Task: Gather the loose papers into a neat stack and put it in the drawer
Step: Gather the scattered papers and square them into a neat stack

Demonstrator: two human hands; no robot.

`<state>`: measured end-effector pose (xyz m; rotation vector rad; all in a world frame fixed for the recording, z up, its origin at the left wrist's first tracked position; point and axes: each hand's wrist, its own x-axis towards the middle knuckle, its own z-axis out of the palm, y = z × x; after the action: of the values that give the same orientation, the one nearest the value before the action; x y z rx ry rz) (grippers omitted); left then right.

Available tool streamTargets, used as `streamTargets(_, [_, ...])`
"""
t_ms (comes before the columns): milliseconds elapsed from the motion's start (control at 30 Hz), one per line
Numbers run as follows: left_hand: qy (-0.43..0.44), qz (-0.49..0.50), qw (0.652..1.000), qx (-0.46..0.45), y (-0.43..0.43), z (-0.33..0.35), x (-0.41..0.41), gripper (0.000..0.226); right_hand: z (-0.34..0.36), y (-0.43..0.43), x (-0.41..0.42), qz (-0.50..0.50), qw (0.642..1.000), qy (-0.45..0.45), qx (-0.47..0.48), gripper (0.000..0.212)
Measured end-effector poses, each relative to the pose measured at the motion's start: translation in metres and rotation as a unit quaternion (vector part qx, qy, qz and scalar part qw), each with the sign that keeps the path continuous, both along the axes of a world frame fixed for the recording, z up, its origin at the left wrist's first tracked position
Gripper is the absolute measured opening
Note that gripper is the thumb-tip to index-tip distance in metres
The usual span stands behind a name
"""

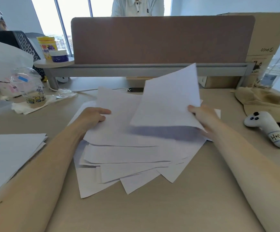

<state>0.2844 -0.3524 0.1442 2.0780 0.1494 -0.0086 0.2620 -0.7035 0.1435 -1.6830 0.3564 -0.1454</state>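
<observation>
Your right hand (201, 114) is pinched closed on the near right edge of a raised sheet (167, 99), thumb on top, other fingers hidden under the paper. The sheet tilts up and away from you, clear of the pile except at the grip, likely so you can carry it over and lay it square on the rest.

Your left hand (94, 115) lies flat on the left side of the fanned pile (127, 148), fingers curled lightly, gripping nothing. Judged purpose: it pins the pile so the sheets don't slide while the right hand works.

The loose papers sit mid-desk right in front of you, overlapping at skewed angles, corners sticking out toward you and to the right. Not a neat stack yet, so the gathering step looks early to midway. A second paper stack (10, 156) lies at the left desk edge, well apart from the pile; can't tell if it belongs to the task.

No drawer is in view, so the put-away step looks some way off.

Around the pile: a white controller (266, 129) to the right, near your right forearm, and a tan cap (266, 104) behind it. Plastic cup (34, 91) and wrappers sit at far left. A brown divider (162, 39) stands behind the desk (144, 211).

Risk, judged: thin sheets may slip or crease when squared one-handed.
</observation>
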Motion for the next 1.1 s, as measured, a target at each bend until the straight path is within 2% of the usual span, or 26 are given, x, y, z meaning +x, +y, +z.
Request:
streamTargets(67, [0.035,-0.005,0.989,-0.144,-0.015,0.0,-0.007,0.023,-0.001,0.018,-0.006,0.042,0.998,0.003,-0.055,0.01])
streamTargets(133, [0.058,-0.004,0.974,-0.22,-0.026,-0.001,-0.012,0.028,-0.004,0.036,-0.01,0.091,0.993,0.005,-0.078,0.007])
streamTargets(200, [0.044,-0.036,0.983,-0.176,-0.034,-0.003,-0.015,0.038,-0.006,0.047,-0.013,0.129,0.982,-0.001,-0.139,0.008])
streamTargets(300, [0.023,-0.076,0.988,-0.134,-0.037,-0.004,-0.018,0.073,-0.006,0.057,-0.013,0.171,0.955,-0.006,-0.244,0.015])
streamTargets(400, [-0.053,-0.088,0.99,-0.093,-0.036,0.0,-0.017,0.075,-0.004,0.062,-0.015,0.15,0.943,-0.048,-0.292,0.017])
streamTargets(433, [-0.092,-0.08,0.989,-0.086,-0.034,0.004,-0.016,0.074,-0.002,0.062,-0.015,0.125,0.943,-0.058,-0.303,0.025])
streamTargets(500, [-0.162,-0.059,0.979,-0.108,-0.026,0.013,-0.016,0.078,0.005,0.058,-0.013,0.075,0.948,-0.045,-0.308,0.063])
streamTargets(533, [-0.191,-0.05,0.972,-0.129,-0.02,0.018,-0.017,0.084,0.009,0.057,-0.012,0.073,0.96,-0.028,-0.27,0.078])
streamTargets(567, [-0.217,-0.04,0.965,-0.144,-0.014,0.022,-0.018,0.089,0.015,0.059,-0.012,0.09,0.975,-0.015,-0.204,0.082])
streamTargets(600, [-0.236,-0.03,0.959,-0.153,-0.007,0.026,-0.021,0.092,0.021,0.063,-0.013,0.124,0.984,-0.018,-0.13,0.076])
streamTargets(667, [-0.247,-0.017,0.949,-0.195,0.002,0.033,-0.031,0.096,0.031,0.075,-0.013,0.206,0.977,-0.048,-0.028,0.046])
streamTargets(733, [-0.246,-0.024,0.941,-0.231,0.012,0.04,-0.045,0.087,0.039,0.099,-0.011,0.24,0.965,-0.107,-0.015,0.02])
streamTargets(767, [-0.246,-0.02,0.94,-0.234,0.018,0.043,-0.052,0.079,0.044,0.113,-0.011,0.237,0.962,-0.131,-0.026,0.014])
streamTargets(833, [-0.244,0.0,0.94,-0.239,0.035,0.048,-0.066,0.071,0.054,0.143,-0.009,0.238,0.958,-0.157,-0.043,0.016])
streamTargets(933, [-0.26,0.045,0.941,-0.213,0.076,0.058,-0.087,0.061,0.069,0.189,-0.014,0.291,0.943,-0.15,-0.054,0.022])
streamTargets(1000, [-0.277,0.12,0.933,-0.195,0.108,0.064,-0.104,0.056,0.077,0.214,-0.017,0.347,0.927,-0.128,-0.057,0.022])
streamTargets(1100, [-0.294,0.24,0.906,-0.189,0.157,0.066,-0.132,0.053,0.08,0.253,-0.022,0.429,0.891,-0.077,-0.128,0.009])
